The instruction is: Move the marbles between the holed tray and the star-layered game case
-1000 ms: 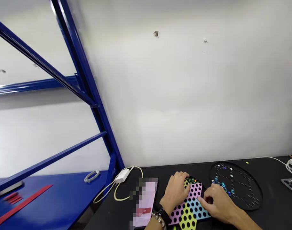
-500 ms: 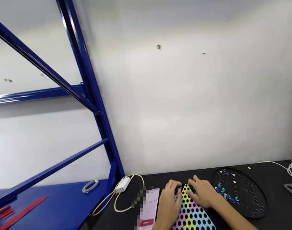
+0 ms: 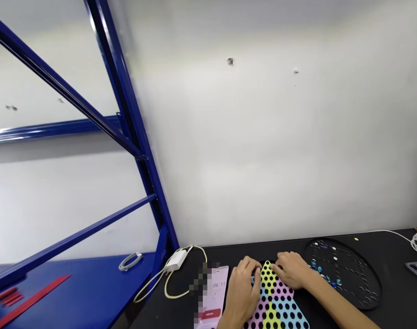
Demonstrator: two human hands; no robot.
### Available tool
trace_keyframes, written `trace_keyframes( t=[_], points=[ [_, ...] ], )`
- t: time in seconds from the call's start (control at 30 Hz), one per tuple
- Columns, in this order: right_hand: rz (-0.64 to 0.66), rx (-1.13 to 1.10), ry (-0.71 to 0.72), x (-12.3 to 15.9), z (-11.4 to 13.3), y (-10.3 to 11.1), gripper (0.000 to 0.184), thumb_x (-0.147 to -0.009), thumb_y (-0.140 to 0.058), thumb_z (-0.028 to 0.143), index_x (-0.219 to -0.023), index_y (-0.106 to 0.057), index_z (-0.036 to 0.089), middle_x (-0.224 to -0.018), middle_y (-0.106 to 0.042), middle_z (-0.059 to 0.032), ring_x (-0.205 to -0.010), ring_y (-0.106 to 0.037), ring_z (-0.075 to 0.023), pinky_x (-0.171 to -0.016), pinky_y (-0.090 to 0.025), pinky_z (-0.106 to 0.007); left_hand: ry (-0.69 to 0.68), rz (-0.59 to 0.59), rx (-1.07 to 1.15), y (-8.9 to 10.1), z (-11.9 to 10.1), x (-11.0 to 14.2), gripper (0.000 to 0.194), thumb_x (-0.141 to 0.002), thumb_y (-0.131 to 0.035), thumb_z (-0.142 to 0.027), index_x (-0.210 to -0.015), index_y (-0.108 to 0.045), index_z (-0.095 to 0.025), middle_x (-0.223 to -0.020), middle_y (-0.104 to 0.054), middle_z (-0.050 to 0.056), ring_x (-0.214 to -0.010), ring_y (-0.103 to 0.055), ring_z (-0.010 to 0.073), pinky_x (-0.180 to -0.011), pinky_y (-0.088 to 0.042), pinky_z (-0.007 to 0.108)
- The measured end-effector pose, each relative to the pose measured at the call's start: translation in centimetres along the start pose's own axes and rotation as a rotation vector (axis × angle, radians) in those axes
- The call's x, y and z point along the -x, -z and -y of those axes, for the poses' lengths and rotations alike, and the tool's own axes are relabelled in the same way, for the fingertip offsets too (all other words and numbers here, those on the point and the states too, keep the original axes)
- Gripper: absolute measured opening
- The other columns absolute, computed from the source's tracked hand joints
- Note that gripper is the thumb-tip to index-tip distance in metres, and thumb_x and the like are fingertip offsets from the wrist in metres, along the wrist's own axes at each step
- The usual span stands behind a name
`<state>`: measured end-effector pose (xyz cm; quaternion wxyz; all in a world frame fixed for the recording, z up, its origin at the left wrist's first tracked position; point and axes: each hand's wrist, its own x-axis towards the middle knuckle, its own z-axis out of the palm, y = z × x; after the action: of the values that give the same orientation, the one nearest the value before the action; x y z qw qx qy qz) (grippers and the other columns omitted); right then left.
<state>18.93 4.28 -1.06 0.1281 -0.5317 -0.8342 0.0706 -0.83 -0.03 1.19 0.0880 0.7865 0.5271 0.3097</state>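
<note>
A coloured game board with yellow, pink and blue fields full of black holes lies on the black table at the bottom centre. My left hand rests on its left edge, fingers curled over the rim. My right hand lies on its upper right edge, fingers bent down onto the board near the yellow tip. Whether either hand pinches a marble is hidden.
A round black tray with several marbles sits to the right. A phone lies left of the board, a white charger and cable behind it. Blue shelving stands left; a white wall is behind the table.
The board has been turned so its yellow tip points away from me. My right hand moved from the board's right side to its upper edge. The view shifted slightly.
</note>
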Motion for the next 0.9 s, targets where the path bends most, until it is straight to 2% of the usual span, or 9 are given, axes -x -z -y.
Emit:
trace_keyframes(
  t=[0.13,0.27,0.43,0.53,0.8,0.9],
  points=[
    [-0.027,0.046,-0.057,-0.1,0.1,0.2,0.056,-0.099,-0.033,0.046,-0.069,-0.072,0.019,-0.081,-0.074,-0.0127,-0.079,-0.069,-0.0246,-0.070,-0.042,-0.032,-0.035,-0.007,-0.037,-0.2,0.2,0.2,0.028,-0.100,-0.035,-0.029,-0.087,-0.060,-0.025,-0.093,-0.066,0.002,-0.085,-0.062,0.0198,-0.078,-0.046,0.034],
    [-0.048,0.020,-0.101,0.0,0.1,0.3,0.050,-0.096,-0.040,0.039,-0.061,-0.069,0.020,-0.072,-0.073,-0.0093,-0.069,-0.067,-0.0199,-0.063,-0.037,-0.029,-0.056,0.002,-0.043,-0.3,0.1,0.2,0.028,-0.100,-0.036,-0.031,-0.087,-0.060,-0.023,-0.093,-0.065,0.003,-0.084,-0.062,0.0196,-0.077,-0.045,0.034],
    [-0.097,-0.060,-0.178,-0.1,-0.5,-0.5,0.053,-0.097,-0.040,0.037,-0.052,-0.061,0.019,-0.058,-0.065,-0.0043,-0.056,-0.056,-0.0129,-0.056,-0.027,-0.028,-0.040,0.005,-0.045,-0.1,-0.1,0.1,0.028,-0.100,-0.036,-0.032,-0.086,-0.060,-0.023,-0.093,-0.065,0.002,-0.085,-0.061,0.0194,-0.077,-0.044,0.033],
    [-0.148,-0.081,-0.183,-0.1,-1.0,-1.0,0.056,-0.099,-0.038,0.038,-0.048,-0.055,0.019,-0.053,-0.060,-0.0035,-0.055,-0.052,-0.0129,-0.055,-0.025,-0.029,-0.027,0.010,-0.043,0.0,-0.2,0.1,0.030,-0.100,-0.035,-0.033,-0.086,-0.059,-0.024,-0.093,-0.066,0.002,-0.086,-0.061,0.0198,-0.077,-0.043,0.034],
    [-0.166,-0.006,-0.176,-0.2,-1.2,-0.7,0.059,-0.099,-0.036,0.044,-0.049,-0.056,0.020,-0.058,-0.063,-0.0063,-0.058,-0.057,-0.0158,-0.056,-0.027,-0.029,-0.030,-0.004,-0.022,0.0,-0.3,0.1,0.031,-0.101,-0.036,-0.035,-0.087,-0.061,-0.024,-0.093,-0.066,0.002,-0.086,-0.062,0.0191,-0.077,-0.045,0.033],
    [-0.161,0.035,-0.132,-0.1,-1.1,-0.6,0.060,-0.098,-0.037,0.049,-0.052,-0.061,0.020,-0.067,-0.068,-0.0079,-0.065,-0.061,-0.0172,-0.058,-0.029,-0.029,-0.041,-0.002,-0.030,-0.2,-0.2,0.2,0.029,-0.100,-0.038,-0.034,-0.087,-0.062,-0.024,-0.093,-0.066,0.002,-0.086,-0.062,0.0195,-0.077,-0.045,0.033]
  ],
)
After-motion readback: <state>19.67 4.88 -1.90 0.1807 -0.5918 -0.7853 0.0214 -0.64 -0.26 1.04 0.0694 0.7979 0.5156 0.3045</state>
